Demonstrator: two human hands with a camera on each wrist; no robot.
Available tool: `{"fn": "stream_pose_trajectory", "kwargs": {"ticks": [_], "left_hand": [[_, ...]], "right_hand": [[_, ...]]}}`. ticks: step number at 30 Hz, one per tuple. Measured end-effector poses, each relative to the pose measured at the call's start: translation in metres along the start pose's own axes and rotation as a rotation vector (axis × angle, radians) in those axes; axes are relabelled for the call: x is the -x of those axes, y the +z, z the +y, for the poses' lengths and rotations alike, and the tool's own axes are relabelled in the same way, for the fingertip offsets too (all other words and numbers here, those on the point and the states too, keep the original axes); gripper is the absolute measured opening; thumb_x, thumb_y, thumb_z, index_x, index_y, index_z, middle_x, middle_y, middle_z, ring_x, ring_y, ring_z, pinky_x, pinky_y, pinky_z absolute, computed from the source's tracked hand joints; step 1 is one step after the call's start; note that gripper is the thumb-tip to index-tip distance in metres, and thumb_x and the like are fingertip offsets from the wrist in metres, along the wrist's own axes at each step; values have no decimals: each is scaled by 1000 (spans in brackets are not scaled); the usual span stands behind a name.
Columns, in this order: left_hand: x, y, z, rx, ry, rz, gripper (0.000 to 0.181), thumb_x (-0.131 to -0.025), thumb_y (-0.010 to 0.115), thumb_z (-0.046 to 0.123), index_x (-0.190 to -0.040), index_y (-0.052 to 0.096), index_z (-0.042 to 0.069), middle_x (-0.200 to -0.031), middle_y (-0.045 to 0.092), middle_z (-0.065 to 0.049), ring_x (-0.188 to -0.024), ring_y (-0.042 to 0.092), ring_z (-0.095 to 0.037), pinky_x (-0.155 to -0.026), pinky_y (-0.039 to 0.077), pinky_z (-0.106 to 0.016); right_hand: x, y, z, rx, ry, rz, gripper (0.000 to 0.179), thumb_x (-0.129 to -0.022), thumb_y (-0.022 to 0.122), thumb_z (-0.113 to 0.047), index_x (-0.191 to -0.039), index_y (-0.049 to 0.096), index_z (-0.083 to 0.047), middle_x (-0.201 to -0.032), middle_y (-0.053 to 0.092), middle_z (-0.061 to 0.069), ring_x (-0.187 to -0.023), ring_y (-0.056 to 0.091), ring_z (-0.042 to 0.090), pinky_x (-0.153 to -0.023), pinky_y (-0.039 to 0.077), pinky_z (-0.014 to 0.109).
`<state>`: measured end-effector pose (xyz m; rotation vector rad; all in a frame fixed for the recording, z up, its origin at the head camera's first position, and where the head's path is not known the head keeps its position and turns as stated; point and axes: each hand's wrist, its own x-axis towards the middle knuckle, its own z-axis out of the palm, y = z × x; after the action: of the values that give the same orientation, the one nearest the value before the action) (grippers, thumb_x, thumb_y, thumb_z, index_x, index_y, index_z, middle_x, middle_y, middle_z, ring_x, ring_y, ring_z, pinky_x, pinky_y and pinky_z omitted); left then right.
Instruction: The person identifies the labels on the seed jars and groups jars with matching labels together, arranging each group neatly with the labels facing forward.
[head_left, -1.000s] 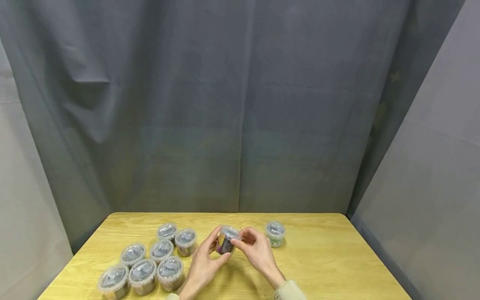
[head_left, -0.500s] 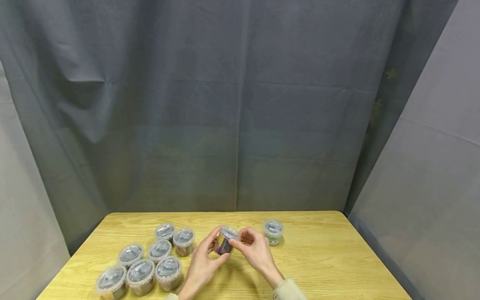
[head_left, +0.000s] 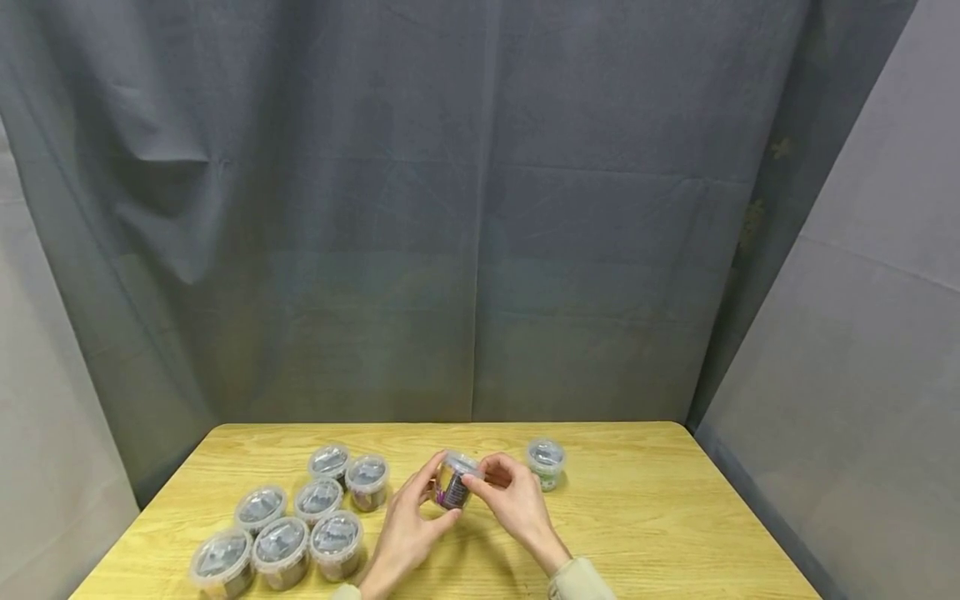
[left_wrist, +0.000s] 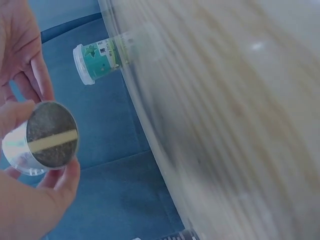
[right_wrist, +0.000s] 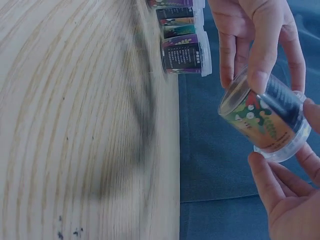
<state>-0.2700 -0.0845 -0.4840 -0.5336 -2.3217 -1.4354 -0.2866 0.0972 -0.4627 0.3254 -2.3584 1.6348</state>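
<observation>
Above the middle of the table, a small clear plastic tub (head_left: 454,485) with a dark, colourful label is held tilted between both hands. My left hand (head_left: 405,533) grips it around the side, thumb near the base. My right hand (head_left: 519,510) pinches the rim of its lid with thumb and fingers. In the left wrist view the base of the tub (left_wrist: 52,135) faces the camera, dark with a pale yellow strip across it. The right wrist view shows its label (right_wrist: 260,122) with red, green and orange print, and the clear lid (right_wrist: 290,142).
Several similar lidded tubs (head_left: 281,542) stand grouped at the left of the wooden table (head_left: 660,533). One tub with a green label (head_left: 546,465) stands alone behind my right hand. A grey curtain (head_left: 480,250) hangs behind the table, with pale panels (head_left: 855,333) at the sides.
The head view has shifted slightly. The tub has edged a little to the right in my hands, and both hands keep nearly the same hold on it.
</observation>
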Motion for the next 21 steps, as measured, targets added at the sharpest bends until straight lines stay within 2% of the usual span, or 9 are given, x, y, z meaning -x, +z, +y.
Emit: {"fn": "stream_pose_trajectory", "kwargs": {"ticks": [3, 6, 14, 17, 21], "left_hand": [[0, 3, 3, -66, 1, 25, 82, -73, 84, 6, -145, 47, 21, -121, 64, -7, -105, 62, -20, -92, 57, -33], [1, 4, 4, -100, 19, 25, 83, -73, 85, 8, -146, 46, 22, -122, 63, -6, -104, 62, -19, -90, 57, -34], [-2, 3, 3, -31, 60, -28, 80, -78, 81, 8, -147, 44, 23, -135, 59, -15, -114, 63, -29, -92, 57, -38], [-2, 5, 4, -92, 48, -10, 84, -76, 83, 9, -147, 43, 26, -132, 61, -12, -111, 64, -26, -89, 58, -38], [0, 10, 6, -187, 55, 11, 89, -72, 86, 10, -147, 43, 29, -127, 61, -10, -111, 63, -28, -88, 58, -43]], "right_hand": [[0, 0, -1, -11, 8, 1, 33, -82, 78, -39, -91, 65, -10, -106, 73, 14, -102, 71, 26, -85, 59, 28], [0, -1, 0, -8, 14, 8, 34, -81, 79, -40, -91, 65, -10, -107, 73, 14, -101, 71, 26, -84, 60, 29], [0, -8, 2, -34, 20, -4, 32, -82, 79, -37, -91, 64, -10, -103, 73, 9, -103, 69, 24, -89, 58, 32], [0, -8, 2, -27, 21, -24, 33, -84, 77, -38, -93, 64, -9, -105, 72, 9, -105, 69, 26, -92, 58, 35], [1, -7, 2, -32, 37, -15, 35, -82, 79, -38, -93, 63, -9, -105, 71, 9, -105, 69, 26, -91, 58, 35]]}}
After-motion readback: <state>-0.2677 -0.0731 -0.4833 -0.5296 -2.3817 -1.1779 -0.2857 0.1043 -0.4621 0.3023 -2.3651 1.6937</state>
